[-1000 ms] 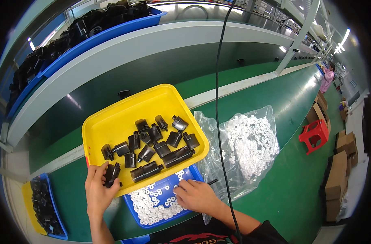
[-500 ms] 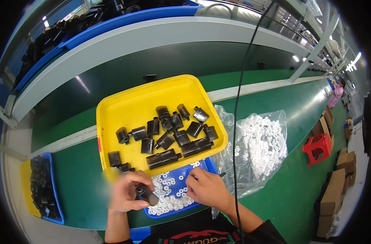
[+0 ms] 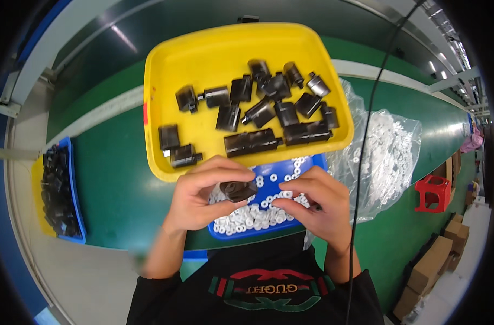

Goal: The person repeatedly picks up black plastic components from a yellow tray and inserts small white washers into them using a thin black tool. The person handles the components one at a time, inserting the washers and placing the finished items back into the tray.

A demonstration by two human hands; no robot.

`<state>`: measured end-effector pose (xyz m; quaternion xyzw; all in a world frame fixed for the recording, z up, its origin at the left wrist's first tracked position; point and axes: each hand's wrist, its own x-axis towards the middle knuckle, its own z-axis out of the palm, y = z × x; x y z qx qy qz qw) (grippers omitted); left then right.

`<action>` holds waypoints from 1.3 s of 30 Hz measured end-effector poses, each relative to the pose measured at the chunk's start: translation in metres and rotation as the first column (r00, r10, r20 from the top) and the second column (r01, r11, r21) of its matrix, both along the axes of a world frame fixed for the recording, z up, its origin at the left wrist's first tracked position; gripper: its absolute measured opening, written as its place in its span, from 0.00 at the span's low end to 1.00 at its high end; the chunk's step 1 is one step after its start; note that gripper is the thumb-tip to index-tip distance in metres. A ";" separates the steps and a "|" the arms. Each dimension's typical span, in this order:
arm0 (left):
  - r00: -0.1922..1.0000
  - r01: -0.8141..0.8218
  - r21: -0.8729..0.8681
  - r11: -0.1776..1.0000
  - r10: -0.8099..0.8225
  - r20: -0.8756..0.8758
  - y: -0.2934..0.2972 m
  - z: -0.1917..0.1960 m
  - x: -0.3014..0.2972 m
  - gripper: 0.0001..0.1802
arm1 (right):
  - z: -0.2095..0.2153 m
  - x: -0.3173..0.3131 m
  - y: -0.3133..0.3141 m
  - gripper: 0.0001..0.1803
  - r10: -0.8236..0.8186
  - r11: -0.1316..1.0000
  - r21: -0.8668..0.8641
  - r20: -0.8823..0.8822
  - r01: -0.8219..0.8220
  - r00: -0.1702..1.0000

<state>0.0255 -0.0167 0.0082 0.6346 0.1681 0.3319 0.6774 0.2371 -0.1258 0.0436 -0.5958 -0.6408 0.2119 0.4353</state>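
Note:
My left hand point(image 3: 195, 195) is closed around a dark, see-through plastic pod point(image 3: 237, 190), its end turned toward my right hand. My right hand point(image 3: 321, 206) is beside it, thumb and forefinger bent toward each other with a small white ring point(image 3: 286, 194) between their tips. The dark end of a thin object point(image 3: 315, 207) shows by its curled fingers; the remainder is hidden. Under both hands lies a blue tray point(image 3: 241, 234) with many loose white rings point(image 3: 252, 218). Beyond it, a yellow tray point(image 3: 203, 49) holds several similar dark pods point(image 3: 252, 142) with narrow necks.
On the right lies a clear plastic bag point(image 3: 388, 157) of white rings. A black cable point(image 3: 370, 114) hangs down in front of it. At the left stands a blue bin point(image 3: 76, 189) full of dark parts. A red stool point(image 3: 434, 193) and cardboard boxes point(image 3: 431, 260) are farther right.
My view has tilted down, so the trays appear higher. The pod in my left hand has turned toward my right hand, whose fingers have lifted from the ring tray and come nearer the pod.

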 end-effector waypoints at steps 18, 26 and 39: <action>0.998 -0.008 0.227 0.974 -0.006 0.058 -0.008 -0.009 0.009 0.21 | -0.003 -0.028 0.010 0.26 0.109 0.971 0.202 0.110 -0.130 0.988; 0.998 -0.025 0.215 0.976 0.011 0.070 -0.011 -0.008 0.011 0.27 | -0.007 -0.026 0.009 0.29 0.094 0.970 0.215 0.086 -0.110 0.992; 0.992 -0.114 0.317 0.942 0.091 0.085 -0.015 -0.010 0.016 0.24 | 0.048 0.001 -0.004 0.08 -0.082 0.911 0.326 0.743 -0.252 0.664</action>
